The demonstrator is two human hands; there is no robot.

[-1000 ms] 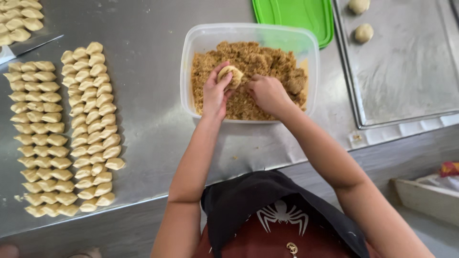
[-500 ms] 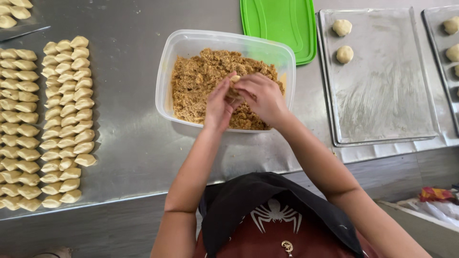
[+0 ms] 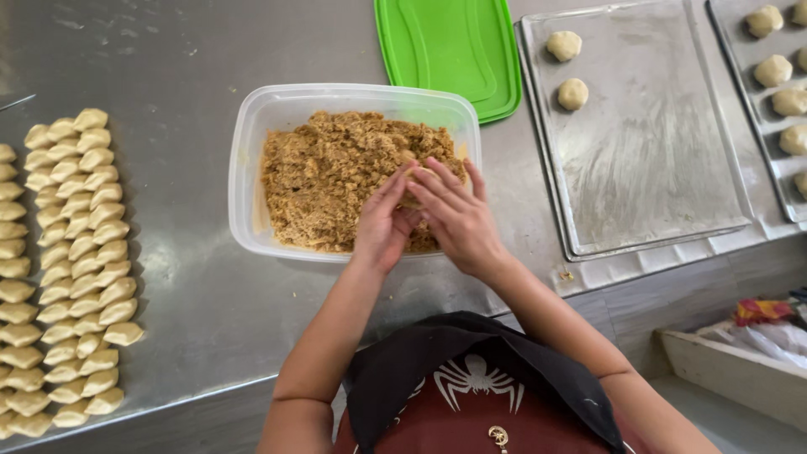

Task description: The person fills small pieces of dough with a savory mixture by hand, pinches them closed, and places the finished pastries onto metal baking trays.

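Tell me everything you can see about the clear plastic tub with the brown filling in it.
The clear plastic tub is rectangular with rounded corners and a rolled rim, translucent and lidless. It sits flat on the steel table, with a green lid lying just behind it. It holds a crumbly brown filling, heaped unevenly and reaching the walls on most sides. The left hand and right hand meet over its near right part, cupped around a small pale piece; whether they touch the rim cannot be told.
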